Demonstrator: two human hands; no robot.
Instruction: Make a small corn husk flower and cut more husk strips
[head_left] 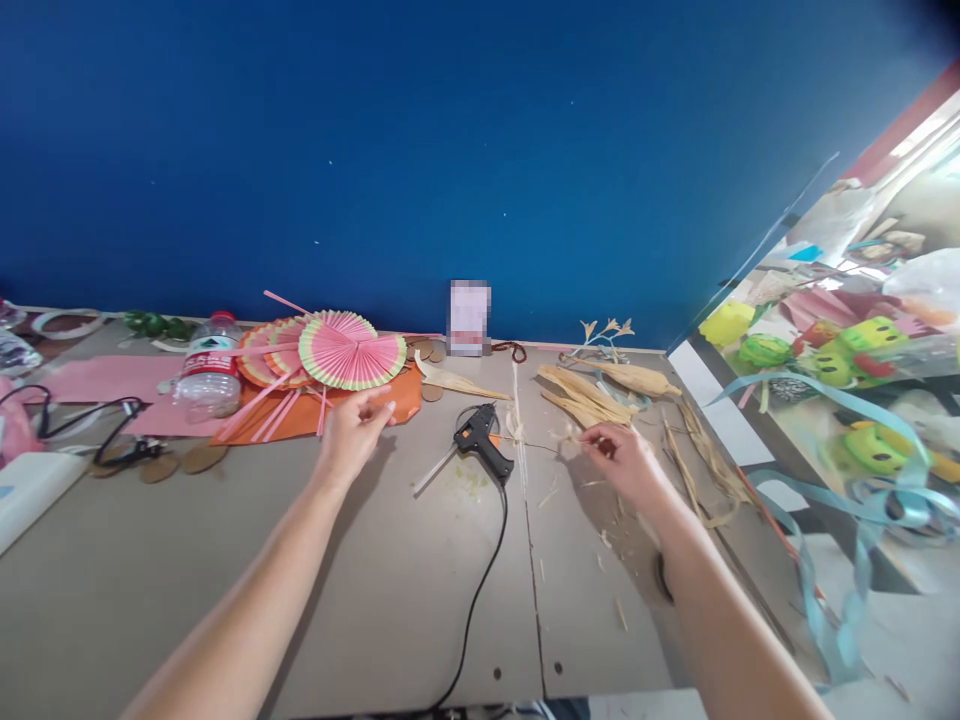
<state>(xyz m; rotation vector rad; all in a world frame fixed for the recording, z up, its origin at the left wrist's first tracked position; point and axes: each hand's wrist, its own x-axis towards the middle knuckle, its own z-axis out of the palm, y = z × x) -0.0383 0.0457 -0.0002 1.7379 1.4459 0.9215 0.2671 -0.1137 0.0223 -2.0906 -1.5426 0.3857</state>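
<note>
My left hand [354,428] hovers at the front edge of an orange sheet [409,395], just below a pink and green paper fan [352,350]. Its thumb and forefinger are stretched out, with nothing visible between them. On the right, my right hand [626,458] pinches a thin stem [544,447] with a pale, blurred tuft near the fingertips. Dried corn husks [592,400] lie just behind that hand. Between my hands a black glue gun [484,445] rests on the table, a glue stick jutting from its rear and its cord running to the front edge.
A plastic bottle [210,370] stands at left beside pink sheets and round brown discs. Pale husk flowers [604,330] lean near the blue wall [480,150]. Light-blue ribbon [855,580] hangs at right by colourful toys. Scraps dot the table [420,580].
</note>
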